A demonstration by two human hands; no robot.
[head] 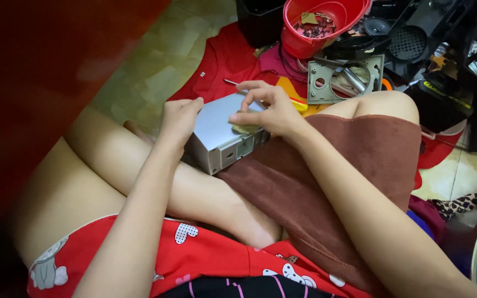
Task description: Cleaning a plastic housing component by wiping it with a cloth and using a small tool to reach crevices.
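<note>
Both hands rest on a grey metal drive casing (pixel 219 135) that sits on the person's lap, against a brown towel (pixel 354 165) draped over the right thigh. Left hand (pixel 179 118) is curled around the casing's far left edge, gripping it. Right hand (pixel 269 110) lies on the top panel, fingers half bent, pressing a small yellowish pad (pixel 245 128). Beyond on the floor stand a red bowl (pixel 354 14) of small metal scraps and a grey metal bracket (pixel 344 80).

Silver metal box (pixel 216 129), red bowl (pixel 321 25), brown towel (pixel 360 160).
</note>
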